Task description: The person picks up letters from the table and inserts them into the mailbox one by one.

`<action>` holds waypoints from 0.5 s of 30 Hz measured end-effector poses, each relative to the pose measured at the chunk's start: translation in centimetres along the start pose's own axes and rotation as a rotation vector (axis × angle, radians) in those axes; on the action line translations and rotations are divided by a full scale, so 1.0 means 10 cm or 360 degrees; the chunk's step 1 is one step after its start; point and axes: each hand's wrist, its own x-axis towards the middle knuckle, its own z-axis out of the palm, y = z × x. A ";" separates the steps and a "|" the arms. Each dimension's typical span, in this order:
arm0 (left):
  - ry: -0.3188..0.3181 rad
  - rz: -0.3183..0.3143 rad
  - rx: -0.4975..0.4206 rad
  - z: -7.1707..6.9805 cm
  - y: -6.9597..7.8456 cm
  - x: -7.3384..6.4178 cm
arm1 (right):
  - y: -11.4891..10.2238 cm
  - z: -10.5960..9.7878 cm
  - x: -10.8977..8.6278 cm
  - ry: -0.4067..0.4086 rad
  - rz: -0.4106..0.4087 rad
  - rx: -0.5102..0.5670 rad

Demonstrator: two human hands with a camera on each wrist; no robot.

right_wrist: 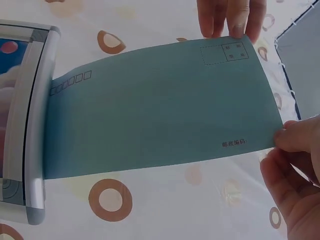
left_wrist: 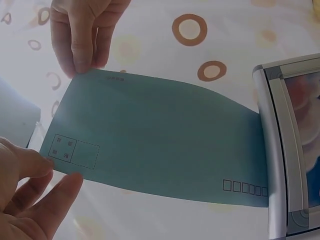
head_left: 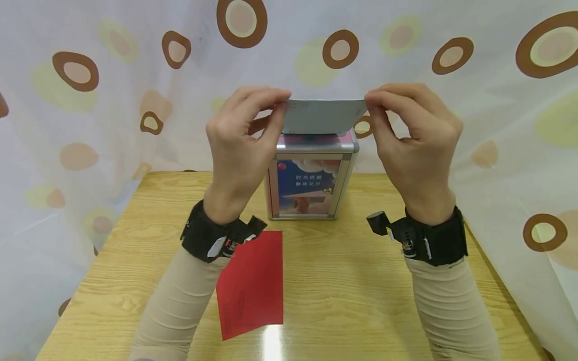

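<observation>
A blue-green envelope (head_left: 326, 116) is held up between both hands, above a metal-framed letter box (head_left: 309, 185). My left hand (head_left: 241, 143) pinches one upper corner between thumb and fingers. At the opposite upper corner, my right hand (head_left: 417, 135) grips the edge the same way. The wrist views show the envelope (left_wrist: 155, 135) slightly bowed, its far end meeting the box top (right_wrist: 37, 125). That end is cut off from sight at the box's edge, and the slot itself is hidden. Printed squares and a stamp frame (right_wrist: 235, 51) mark the envelope's face.
A red envelope (head_left: 257, 286) lies flat on the wooden table (head_left: 343, 291), in front of the box and partly behind the left wrist. A white curtain (head_left: 135, 30) with brown rings hangs behind and at both sides. The letter box has a small lock (head_left: 327, 191) on its door.
</observation>
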 end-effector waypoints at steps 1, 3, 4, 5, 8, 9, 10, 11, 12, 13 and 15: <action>-0.0003 0.0000 -0.0006 0.00 0.00 0.00 | 0.01 0.00 -0.01 -0.0006 -0.0003 -0.0005; -0.0005 0.0004 -0.0003 0.01 -0.01 -0.01 | 0.03 -0.01 -0.02 -0.0016 -0.0008 -0.0019; -0.0007 0.0008 -0.0003 0.01 -0.01 -0.01 | 0.04 -0.01 -0.03 -0.0021 -0.0012 -0.0026; -0.0008 0.0011 -0.0004 0.02 -0.02 -0.02 | 0.05 -0.01 -0.04 -0.0022 -0.0016 -0.0034; -0.0013 0.0018 0.0011 0.03 -0.02 -0.02 | 0.08 -0.01 -0.06 -0.0015 -0.0036 -0.0069; -0.0012 0.0018 0.0012 0.02 -0.02 -0.03 | 0.09 0.00 -0.06 -0.0011 -0.0044 -0.0076; -0.0011 0.0019 0.0015 0.02 -0.02 -0.03 | 0.10 0.00 -0.07 -0.0008 -0.0054 -0.0084; -0.0009 0.0018 0.0015 0.02 -0.02 -0.04 | 0.10 0.01 -0.07 0.0000 -0.0063 -0.0092; -0.0006 0.0022 0.0017 0.02 -0.02 -0.04 | 0.11 0.01 -0.08 0.0010 -0.0073 -0.0104; 0.0000 0.0023 0.0014 0.02 -0.01 -0.04 | 0.11 0.02 -0.08 0.0022 -0.0083 -0.0113; 0.0010 0.0027 0.0003 0.01 -0.01 -0.04 | 0.12 0.03 -0.08 0.0044 -0.0097 -0.0126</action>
